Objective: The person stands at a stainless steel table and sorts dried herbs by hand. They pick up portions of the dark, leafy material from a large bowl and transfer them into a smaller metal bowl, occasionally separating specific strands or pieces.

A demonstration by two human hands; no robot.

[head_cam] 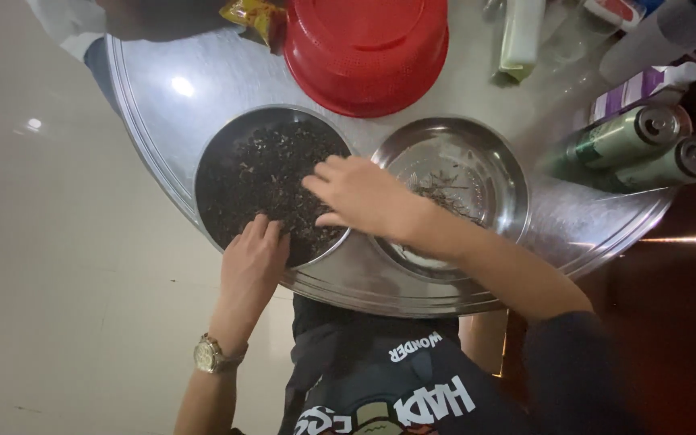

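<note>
A steel bowl (211, 161) on the round metal table holds a heap of dark dried leaves (263, 173). My left hand (253, 259) rests at the bowl's near rim, fingertips in the leaves. Reaching in from the right, my right hand (358, 196) has its fingers bent over the leaves; I cannot tell whether it pinches any. A second steel bowl (503, 173) beside it on the right holds a few thin stems (445, 193).
A red plastic basin (364, 52) stands upside down behind the bowls. Two green cans (646, 145) lie on their sides at the right edge, near a purple carton (638, 89) and a clear cup (654, 36). The table rim (380, 294) is close to my body.
</note>
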